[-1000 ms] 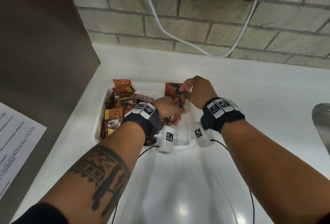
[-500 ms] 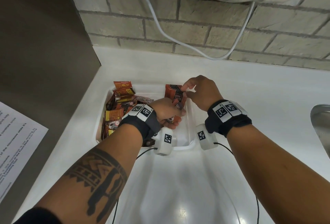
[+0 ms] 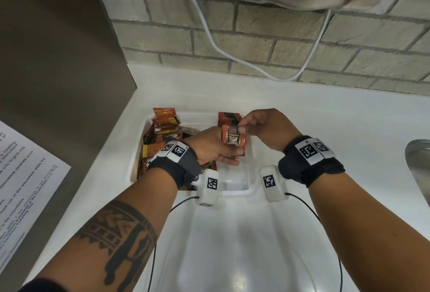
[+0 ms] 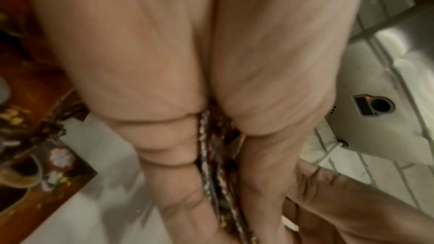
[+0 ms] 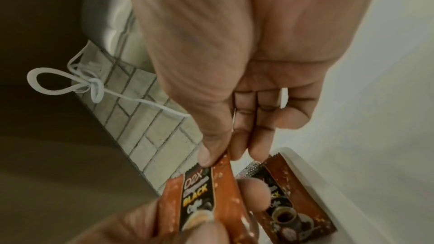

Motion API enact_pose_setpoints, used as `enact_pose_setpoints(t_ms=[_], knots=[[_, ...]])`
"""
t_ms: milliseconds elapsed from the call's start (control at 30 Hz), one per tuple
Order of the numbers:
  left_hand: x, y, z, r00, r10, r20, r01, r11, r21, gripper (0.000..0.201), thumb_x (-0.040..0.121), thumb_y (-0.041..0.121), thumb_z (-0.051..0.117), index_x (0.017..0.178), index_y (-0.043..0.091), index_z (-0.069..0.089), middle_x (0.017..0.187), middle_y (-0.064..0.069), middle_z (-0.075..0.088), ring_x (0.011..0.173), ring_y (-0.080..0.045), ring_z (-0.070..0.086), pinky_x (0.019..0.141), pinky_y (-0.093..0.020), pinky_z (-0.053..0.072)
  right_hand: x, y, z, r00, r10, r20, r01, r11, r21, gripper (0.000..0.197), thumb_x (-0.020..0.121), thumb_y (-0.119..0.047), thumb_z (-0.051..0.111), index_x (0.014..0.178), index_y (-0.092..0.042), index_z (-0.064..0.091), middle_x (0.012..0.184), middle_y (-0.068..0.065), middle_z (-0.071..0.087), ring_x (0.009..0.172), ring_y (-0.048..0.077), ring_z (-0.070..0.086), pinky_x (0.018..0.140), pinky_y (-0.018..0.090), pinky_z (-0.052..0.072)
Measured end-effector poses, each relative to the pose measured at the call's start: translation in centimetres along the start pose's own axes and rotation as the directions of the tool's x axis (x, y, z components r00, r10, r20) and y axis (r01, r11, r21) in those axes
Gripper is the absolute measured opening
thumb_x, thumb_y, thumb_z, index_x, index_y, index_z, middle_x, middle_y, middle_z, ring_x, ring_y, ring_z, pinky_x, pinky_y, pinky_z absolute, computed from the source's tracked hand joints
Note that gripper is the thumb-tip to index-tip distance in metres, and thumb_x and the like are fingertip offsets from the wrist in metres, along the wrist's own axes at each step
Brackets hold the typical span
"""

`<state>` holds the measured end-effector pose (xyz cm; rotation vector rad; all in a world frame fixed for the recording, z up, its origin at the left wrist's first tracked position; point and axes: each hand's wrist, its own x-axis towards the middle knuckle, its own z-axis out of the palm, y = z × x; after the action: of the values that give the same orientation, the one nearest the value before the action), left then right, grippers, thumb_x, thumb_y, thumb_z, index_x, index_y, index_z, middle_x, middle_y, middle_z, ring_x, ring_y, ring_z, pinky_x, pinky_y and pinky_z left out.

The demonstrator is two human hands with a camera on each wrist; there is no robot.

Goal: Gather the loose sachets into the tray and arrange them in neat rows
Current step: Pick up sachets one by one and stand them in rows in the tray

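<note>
Our right hand [image 3: 263, 129] pinches the top edge of an orange-and-black sachet [image 3: 233, 139] (lettered "BLACK") which our left hand [image 3: 209, 145] grips with others above the white tray [image 3: 235, 191], beside a neat upright row [image 3: 229, 117].

Tray [image 3: 235, 192] near-left corner, sachets there hidden behind left hand [image 3: 210, 145].

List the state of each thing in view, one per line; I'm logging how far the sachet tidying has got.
Left hand: grips a small bundle of sachets.
Right hand: pinches the top edge of the front sachet.
Front sachet: upright, held by both hands.
Neat stack: stands in a row at the tray's back right.
Loose sachets: jumbled on the tray's left side.
Tray: on the counter, near right part bare.
</note>
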<state>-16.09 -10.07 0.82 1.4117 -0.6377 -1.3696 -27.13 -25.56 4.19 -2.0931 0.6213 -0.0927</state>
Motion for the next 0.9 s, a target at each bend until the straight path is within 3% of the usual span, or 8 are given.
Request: enact_pose_setpoints(t_ms=[133, 267, 367, 400, 467, 567, 733, 900], knots=[[-0.4, 0.3, 0.1, 0.998, 0.048, -0.038, -0.045, 0.996, 0.071, 0.038, 0.082, -0.009, 0.076, 0.117, 0.002, 0.065, 0.100, -0.009, 0.072, 0.094, -0.020, 0.072, 0.081, -0.034, 0.061, 0.0, -0.2, -0.2, 1.000, -0.015, 0.006, 0.015, 1.000, 0.001, 0.004, 0.088, -0.022, 0.075, 0.086, -0.018, 0.074, 0.091, 0.011, 0.073, 0.081, 0.018, 0.062, 0.081, 0.031, 0.051], [-0.5, 1.0, 0.0, 0.985, 0.092, -0.146, -0.052, 0.966, 0.254, 0.033, 0.081, -0.005, 0.078, 0.112, 0.001, 0.069, 0.098, -0.008, 0.076, 0.086, -0.013, 0.075, 0.072, -0.025, 0.061, 0.3, -0.1, -0.5, 1.000, -0.002, 0.014, 0.002, 0.999, -0.045, 0.009, 0.093, -0.020, 0.069, 0.084, -0.024, 0.068, 0.085, -0.003, 0.067, 0.077, 0.011, 0.057, 0.074, 0.024, 0.045], [-0.4, 1.1, -0.7, 0.981, -0.001, -0.196, 0.063, 0.948, 0.313, 0.037, 0.073, 0.006, 0.083, 0.106, -0.003, 0.072, 0.099, -0.015, 0.077, 0.093, -0.029, 0.076, 0.086, -0.048, 0.061, 0.6, 0.0, -0.8, 0.999, -0.001, -0.033, -0.002, 0.996, -0.093, 0.009, 0.095, -0.019, 0.066, 0.088, -0.022, 0.070, 0.078, -0.012, 0.064, 0.073, 0.005, 0.056, 0.067, 0.018, 0.040], [-0.4, 1.2, -1.0, 0.974, -0.055, -0.218, 0.125, 0.939, 0.320, 0.038, 0.072, 0.010, 0.085, 0.105, -0.004, 0.072, 0.097, -0.016, 0.077, 0.092, -0.033, 0.075, 0.088, -0.051, 0.060, 0.7, 0.0, -1.0, 0.998, -0.008, -0.065, -0.001, 0.992, -0.125, 0.010, 0.095, -0.018, 0.065, 0.088, -0.022, 0.070, 0.076, -0.014, 0.064, 0.071, 0.003, 0.055, 0.064, 0.016, 0.039], [-0.5, 1.3, -1.5, 0.948, -0.154, -0.278, 0.236, 0.926, 0.294, 0.032, 0.080, 0.013, 0.084, 0.104, -0.004, 0.072, 0.085, -0.012, 0.075, 0.080, -0.028, 0.075, 0.083, -0.043, 0.062, 0.8, 0.1, -1.2, 0.993, -0.018, -0.116, -0.002, 0.986, -0.169, 0.010, 0.094, -0.018, 0.064, 0.087, -0.021, 0.071, 0.076, -0.016, 0.064, 0.071, 0.001, 0.056, 0.062, 0.015, 0.038], [-0.5, 1.7, -1.1, 0.934, -0.211, -0.286, 0.299, 0.903, 0.309, 0.029, 0.087, 0.018, 0.079, 0.103, -0.004, 0.071, 0.070, -0.008, 0.066, 0.066, -0.019, 0.067, 0.068, -0.031, 0.062, 1.1, 0.2, -0.9, 0.991, -0.012, -0.136, -0.018, 0.976, -0.217, 0.012, 0.093, -0.016, 0.063, 0.087, -0.020, 0.072, 0.076, -0.018, 0.063, 0.072, 0.002, 0.056, 0.062, 0.014, 0.037], [0.5, 1.3, 0.5, 0.930, -0.292, -0.223, 0.352, 0.882, 0.314, 0.033, 0.090, 0.021, 0.076, 0.113, -0.002, 0.067, 0.079, -0.008, 0.063, 0.066, -0.018, 0.061, 0.061, -0.028, 0.059, 1.3, 0.1, 0.5, 0.992, -0.003, -0.124, -0.038, 0.945, -0.326, 0.016, 0.092, -0.017, 0.061, 0.089, -0.020, 0.077, 0.081, -0.019, 0.048, 0.088, 0.011, 0.050, 0.079, 0.023, 0.035], [1.6, 0.6, 1.1, 0.916, -0.321, -0.241, 0.386, 0.872, 0.302, 0.035, 0.093, 0.022, 0.072, 0.120, 0.002, 0.060, 0.084, -0.008, 0.062, 0.064, -0.016, 0.059, 0.056, -0.026, 0.058, 1.6, 0.3, 1.3, 0.991, -0.010, -0.135, -0.031, 0.952, -0.304, 0.016, 0.089, -0.014, 0.063, 0.086, -0.018, 0.078, 0.085, -0.011, 0.052, 0.092, 0.015, 0.054, 0.080, 0.026, 0.039]])
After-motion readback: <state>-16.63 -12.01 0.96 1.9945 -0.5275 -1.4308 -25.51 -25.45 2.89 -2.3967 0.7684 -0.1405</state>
